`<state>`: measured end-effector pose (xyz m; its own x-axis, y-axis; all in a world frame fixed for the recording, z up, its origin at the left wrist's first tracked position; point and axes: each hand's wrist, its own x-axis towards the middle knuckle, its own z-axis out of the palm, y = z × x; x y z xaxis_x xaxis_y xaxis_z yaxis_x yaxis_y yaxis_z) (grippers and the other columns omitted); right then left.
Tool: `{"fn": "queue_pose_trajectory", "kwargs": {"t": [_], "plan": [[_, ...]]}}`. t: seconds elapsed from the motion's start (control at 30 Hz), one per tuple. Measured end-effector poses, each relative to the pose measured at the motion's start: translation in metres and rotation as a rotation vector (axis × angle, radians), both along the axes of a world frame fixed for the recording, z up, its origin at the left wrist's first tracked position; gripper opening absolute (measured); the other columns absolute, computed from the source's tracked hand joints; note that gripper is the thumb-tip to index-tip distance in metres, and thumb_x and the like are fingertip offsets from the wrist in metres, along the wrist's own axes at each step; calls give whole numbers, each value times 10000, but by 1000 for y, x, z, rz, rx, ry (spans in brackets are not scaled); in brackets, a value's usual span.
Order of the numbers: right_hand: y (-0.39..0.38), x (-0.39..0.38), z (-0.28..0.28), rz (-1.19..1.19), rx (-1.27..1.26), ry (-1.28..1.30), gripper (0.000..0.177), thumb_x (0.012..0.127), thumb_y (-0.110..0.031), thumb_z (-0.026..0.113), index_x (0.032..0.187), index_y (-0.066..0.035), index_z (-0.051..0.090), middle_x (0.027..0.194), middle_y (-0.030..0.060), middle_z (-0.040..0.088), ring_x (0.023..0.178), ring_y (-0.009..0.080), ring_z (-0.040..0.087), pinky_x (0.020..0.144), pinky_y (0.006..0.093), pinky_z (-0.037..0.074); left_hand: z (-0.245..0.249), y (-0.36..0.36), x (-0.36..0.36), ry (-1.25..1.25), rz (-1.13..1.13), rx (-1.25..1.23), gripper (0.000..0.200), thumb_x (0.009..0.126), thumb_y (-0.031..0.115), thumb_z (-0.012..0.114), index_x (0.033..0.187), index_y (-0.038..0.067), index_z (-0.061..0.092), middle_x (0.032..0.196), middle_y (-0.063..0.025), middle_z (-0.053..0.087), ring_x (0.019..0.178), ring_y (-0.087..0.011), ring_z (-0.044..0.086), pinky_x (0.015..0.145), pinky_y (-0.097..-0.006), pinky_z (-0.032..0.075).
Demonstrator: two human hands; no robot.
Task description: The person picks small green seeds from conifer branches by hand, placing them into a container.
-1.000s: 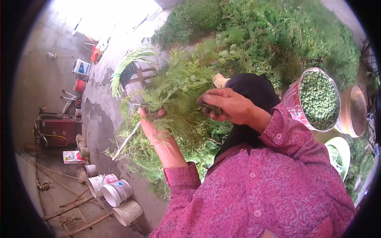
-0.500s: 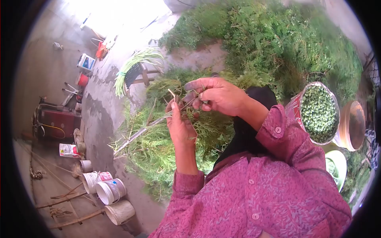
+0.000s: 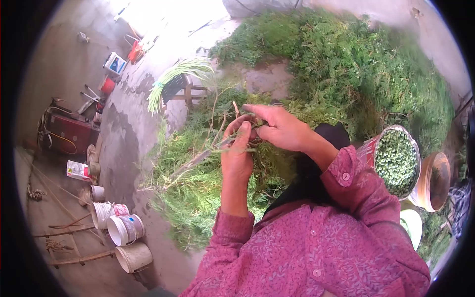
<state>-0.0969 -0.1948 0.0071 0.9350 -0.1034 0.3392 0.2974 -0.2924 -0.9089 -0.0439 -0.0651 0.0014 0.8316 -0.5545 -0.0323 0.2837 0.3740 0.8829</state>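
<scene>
My left hand (image 3: 237,161) is closed around a leafy evergreen branch (image 3: 194,162), its thumb pointing up along the twigs. The grey woody stem slants down to the left, and a pale cut end shows above the fingers. Right beside it, my right hand (image 3: 284,129) meets the left fingers at the twigs. Its thumb and curled fingers are drawn together, the index finger reaching forward; what lies between them is hidden. Beneath both hands spreads a heap of feathery green cuttings (image 3: 198,208).
A bucket of small green seeds or cones (image 3: 396,161) stands at the right, beside a tan tub (image 3: 436,180). Farther off is a large green pile (image 3: 346,64). Long green stalks (image 3: 170,79) drape over a small stool. White buckets (image 3: 126,230) and a wooden ladder (image 3: 81,260) lie left.
The branch has turned in my left hand, its twigs now standing more upright. My right hand has come closer to the left fingers. The whole view has shifted slightly.
</scene>
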Motion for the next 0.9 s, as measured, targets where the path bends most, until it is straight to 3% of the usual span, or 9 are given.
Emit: {"fn": "queue_pose_trajectory", "kwargs": {"t": [0.07,0.13,0.27,0.33,0.57,0.63,0.77,0.83,0.9], "plan": [[-1,1,-6,-94,-145,-59,518,753,23,417,1265,61,346,1060,117,555,822,114,564,738,243,446,-1,4,0,15,0,84,305,814,180,610,1045,6,516,956,-58,575,749,-106,545,651,-242,433],[0,1,-6,-76,76,34,542,713,-53,484,1217,105,364,1143,284,485,1095,325,486,910,329,383,-12,4,3,-1,42,52,302,810,181,615,1047,23,514,957,-52,583,751,-102,549,626,-234,424],[1,2,-14,-99,49,1,534,719,-52,479,1215,106,362,1156,293,468,1108,344,467,925,338,373,-9,6,0,49,113,78,253,818,168,603,1022,32,540,952,-41,593,767,-99,551,615,-228,418],[6,1,-16,-210,-167,-123,538,726,-45,470,1227,105,343,1115,310,478,1053,366,498,890,363,398,2,4,-5,-62,41,209,202,832,165,584,979,29,571,945,-34,599,803,-100,558,611,-230,419],[12,-4,-11,-243,-230,-183,531,749,-19,445,1244,110,302,980,314,523,888,384,568,762,395,452,-4,6,-2,1,38,213,225,846,184,569,1005,27,584,960,-35,598,816,-104,563,622,-232,425],[12,-12,1,-158,-28,57,580,729,1,441,1280,83,280,1142,298,473,1054,356,507,904,354,384,-4,10,-1,12,72,234,260,848,213,568,1021,19,581,957,-36,595,808,-107,562,623,-225,419],[11,-13,3,-108,93,104,577,727,9,435,1276,91,278,1129,305,476,1033,372,512,895,356,390,-13,11,4,-10,31,252,296,849,250,568,1016,5,579,936,-31,590,791,-97,550,632,-223,413],[13,-6,-10,-237,-220,-148,522,768,-18,456,1241,124,289,960,321,524,907,394,548,785,386,441,-21,8,2,-104,-8,286,319,849,273,568,1011,-1,578,923,-29,582,782,-91,531,654,-228,411],[12,-3,-15,-237,-232,-158,519,772,-21,459,1241,124,292,971,311,524,911,394,545,787,383,440,-28,4,6,-57,-33,211,315,847,266,572,1009,-4,579,921,-28,578,783,-90,522,675,-232,411]]}}
